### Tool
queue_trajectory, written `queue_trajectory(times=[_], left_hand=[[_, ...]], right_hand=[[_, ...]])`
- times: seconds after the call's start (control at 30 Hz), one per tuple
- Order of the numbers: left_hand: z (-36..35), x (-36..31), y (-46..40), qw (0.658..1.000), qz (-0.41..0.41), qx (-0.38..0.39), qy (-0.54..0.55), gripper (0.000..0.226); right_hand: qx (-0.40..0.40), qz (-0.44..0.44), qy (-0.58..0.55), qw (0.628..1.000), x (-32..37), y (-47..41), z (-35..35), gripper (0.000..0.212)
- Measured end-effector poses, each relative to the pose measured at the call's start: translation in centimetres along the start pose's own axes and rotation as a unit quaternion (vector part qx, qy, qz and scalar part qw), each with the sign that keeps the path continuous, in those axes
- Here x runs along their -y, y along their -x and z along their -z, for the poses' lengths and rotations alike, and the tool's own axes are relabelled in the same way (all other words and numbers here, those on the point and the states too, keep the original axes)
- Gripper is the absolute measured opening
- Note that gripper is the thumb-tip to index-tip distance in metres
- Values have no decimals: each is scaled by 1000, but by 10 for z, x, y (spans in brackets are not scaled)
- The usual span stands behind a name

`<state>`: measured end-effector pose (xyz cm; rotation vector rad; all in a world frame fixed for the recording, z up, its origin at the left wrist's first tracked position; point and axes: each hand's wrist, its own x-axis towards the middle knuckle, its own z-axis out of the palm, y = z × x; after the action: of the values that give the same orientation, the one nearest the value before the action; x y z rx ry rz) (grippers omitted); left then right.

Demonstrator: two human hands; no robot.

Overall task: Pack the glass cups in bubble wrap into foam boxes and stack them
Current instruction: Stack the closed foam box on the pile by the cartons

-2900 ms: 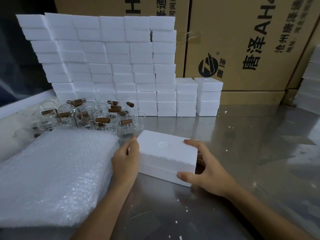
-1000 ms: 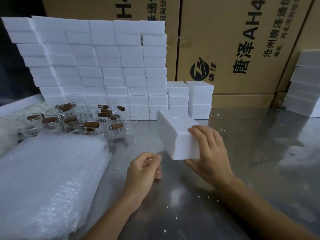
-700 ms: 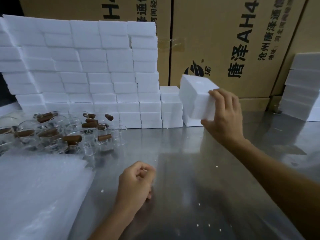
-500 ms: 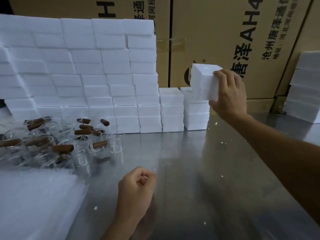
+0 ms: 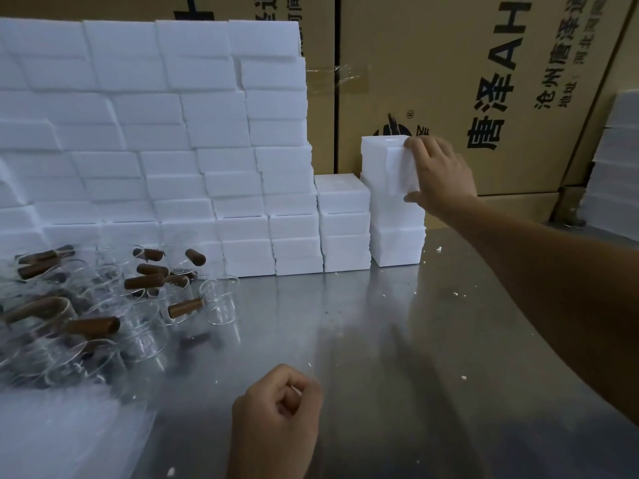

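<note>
The right hand point(image 5: 439, 174) is gripping a foam box point(image 5: 387, 164) — fingers wrapped over its right face — as it is sitting atop the rightmost short stack point(image 5: 397, 236) beside the foam wall point(image 5: 155, 140). The left hand point(image 5: 276, 420) is resting clenched and empty on the counter point(image 5: 380, 340) — glass cups point(image 5: 114, 305) are clustering at left.

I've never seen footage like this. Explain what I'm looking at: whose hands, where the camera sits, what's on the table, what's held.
No machine here: a person packs by hand, filmed by a camera worn on their head, looking forward and down. The right hand grips a white foam box on top of the rightmost short stack, beside a tall wall of foam boxes. The left hand rests near the table's front edge, fingers curled, holding nothing visible. On the steel table stand glass cups with brown handles, and bubble wrap lies at lower left. Cardboard cartons stand behind.
</note>
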<state>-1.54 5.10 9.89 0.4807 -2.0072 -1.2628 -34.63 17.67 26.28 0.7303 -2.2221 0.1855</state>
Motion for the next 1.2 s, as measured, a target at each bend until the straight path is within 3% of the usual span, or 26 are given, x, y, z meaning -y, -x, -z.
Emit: queue_trajectory(times=[0.63,0.8,0.9,1.2], left_hand=[[-4,0,0,1000,-26,3,-7,10],[-5,0,0,999,-38,-9,-7,23],[-5,0,0,1000,-24,-7,-13,11],[-5,0,-2,999,-26,-7,-19,10]], right_hand=[[60,-28,-19,998,-1,-28,-9,85],[60,-33,-10,998,0,-29,-11,85],[62,-31,11,998,1,-31,-12,83],[77,-52,33,995,5,-27,-13,80]])
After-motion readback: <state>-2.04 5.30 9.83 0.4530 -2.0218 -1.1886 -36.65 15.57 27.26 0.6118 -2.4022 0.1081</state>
